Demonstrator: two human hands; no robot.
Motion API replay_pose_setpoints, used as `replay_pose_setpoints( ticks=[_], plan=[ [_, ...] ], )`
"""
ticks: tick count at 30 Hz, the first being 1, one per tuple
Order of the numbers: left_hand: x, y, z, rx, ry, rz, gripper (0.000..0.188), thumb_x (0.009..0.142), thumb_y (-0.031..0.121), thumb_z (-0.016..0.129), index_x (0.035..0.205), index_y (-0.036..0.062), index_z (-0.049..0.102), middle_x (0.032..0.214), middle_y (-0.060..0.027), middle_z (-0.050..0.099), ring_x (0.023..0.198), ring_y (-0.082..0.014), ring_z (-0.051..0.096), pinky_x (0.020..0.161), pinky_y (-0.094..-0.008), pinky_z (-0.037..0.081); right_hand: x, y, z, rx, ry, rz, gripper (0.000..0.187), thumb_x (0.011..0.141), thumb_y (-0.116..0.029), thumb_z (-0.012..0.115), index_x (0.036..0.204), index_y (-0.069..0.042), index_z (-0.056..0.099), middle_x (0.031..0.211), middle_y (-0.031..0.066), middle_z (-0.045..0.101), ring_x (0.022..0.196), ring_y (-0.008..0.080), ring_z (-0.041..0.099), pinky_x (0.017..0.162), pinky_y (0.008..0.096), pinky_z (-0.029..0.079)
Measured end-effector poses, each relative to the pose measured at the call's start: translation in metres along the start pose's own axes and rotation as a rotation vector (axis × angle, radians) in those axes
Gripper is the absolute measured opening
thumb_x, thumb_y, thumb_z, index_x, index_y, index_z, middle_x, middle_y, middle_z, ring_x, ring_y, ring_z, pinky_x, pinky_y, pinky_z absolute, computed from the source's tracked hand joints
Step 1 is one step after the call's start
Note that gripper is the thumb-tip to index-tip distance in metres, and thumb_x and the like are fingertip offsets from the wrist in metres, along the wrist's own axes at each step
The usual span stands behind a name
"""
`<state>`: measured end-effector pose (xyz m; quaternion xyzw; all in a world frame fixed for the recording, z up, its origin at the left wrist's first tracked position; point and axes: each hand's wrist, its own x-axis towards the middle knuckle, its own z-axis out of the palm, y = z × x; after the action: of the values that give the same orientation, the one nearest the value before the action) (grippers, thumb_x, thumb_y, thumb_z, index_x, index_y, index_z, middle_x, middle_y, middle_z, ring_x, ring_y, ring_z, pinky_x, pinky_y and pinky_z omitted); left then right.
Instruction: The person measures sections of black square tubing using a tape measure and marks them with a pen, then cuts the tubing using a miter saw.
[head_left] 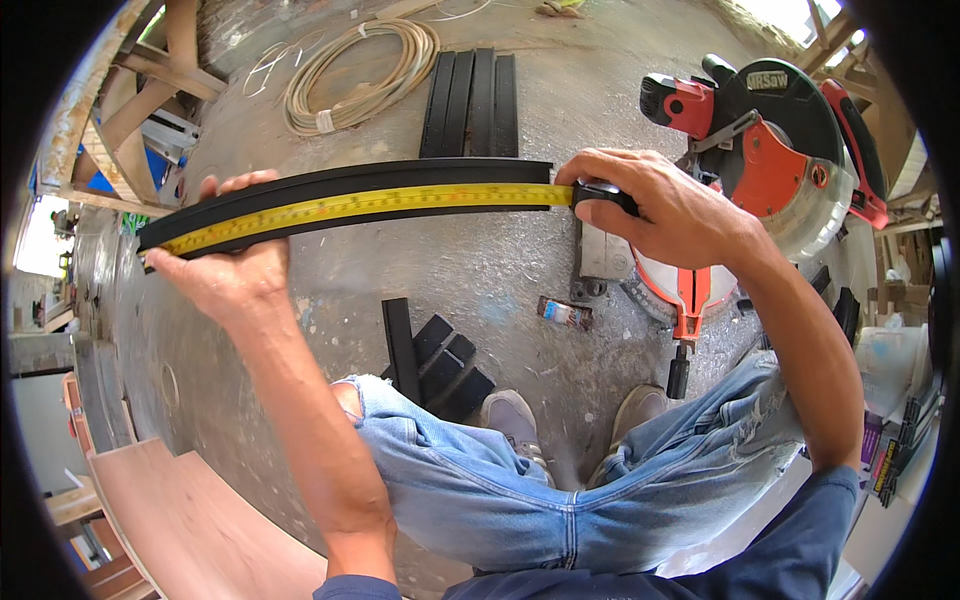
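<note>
A long black channel-shaped strip (400, 172) is held up across my view, above the floor. Along its length lies the extended yellow blade of a tape measure (380, 201). My left hand (240, 270) is closed around the strip's left end, its thumb pressing near the tip of the blade. At the other end, my right hand (665, 200) grips the dark tape case, close to the strip's right end. The underside of the strip, where some left fingers wrap, is partly hidden.
A red and black miter saw (780, 160) stands on the floor at right. Several black strips (470, 105) lie beyond, beside a coiled pale hose (300, 90). Short black offcuts (440, 365) and a small packet (565, 313) lie near my shoes. A wooden panel (190, 510) is at lower left.
</note>
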<state>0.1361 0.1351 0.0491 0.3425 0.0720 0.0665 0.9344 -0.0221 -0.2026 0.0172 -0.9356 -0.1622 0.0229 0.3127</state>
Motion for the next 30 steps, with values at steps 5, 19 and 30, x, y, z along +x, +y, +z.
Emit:
replay_pose_setpoints(
  ticks=[5, 19, 30],
  plan=[
    [0.018, 0.021, -0.02, -0.036, 0.017, -0.008, 0.094, 0.096, 0.078, 0.021, 0.098, -0.0083, 0.057, 0.085, -0.0226, 0.051, 0.086, -0.0368, 0.053, 0.084, -0.0578, 0.048, -0.007, 0.011, -0.003, -0.063, 0.06, 0.022, 0.025, 0.099, -0.021, 0.055, 0.116, -0.003, 0.059, 0.101, 0.0211, 0.064, 0.103, 0.0398, 0.062, 0.097, 0.0489, 0.045],
    [0.021, 0.022, -0.024, -0.073, -0.007, -0.042, 0.094, 0.096, 0.077, 0.017, 0.093, -0.0077, 0.057, 0.085, -0.0229, 0.052, 0.085, -0.0374, 0.053, 0.084, -0.0572, 0.048, -0.013, 0.014, -0.009, -0.107, 0.088, 0.014, 0.026, 0.097, -0.018, 0.057, 0.116, -0.001, 0.059, 0.099, 0.0205, 0.063, 0.102, 0.0402, 0.062, 0.096, 0.0484, 0.046],
    [0.017, 0.021, -0.022, -0.102, 0.079, -0.025, 0.093, 0.096, 0.078, 0.019, 0.096, -0.0067, 0.057, 0.083, -0.0229, 0.053, 0.084, -0.0371, 0.053, 0.087, -0.0598, 0.048, -0.01, 0.006, -0.013, -0.095, 0.088, 0.052, 0.027, 0.094, -0.013, 0.059, 0.12, -0.003, 0.059, 0.103, 0.0156, 0.061, 0.101, 0.034, 0.06, 0.089, 0.0453, 0.047]
  ],
)
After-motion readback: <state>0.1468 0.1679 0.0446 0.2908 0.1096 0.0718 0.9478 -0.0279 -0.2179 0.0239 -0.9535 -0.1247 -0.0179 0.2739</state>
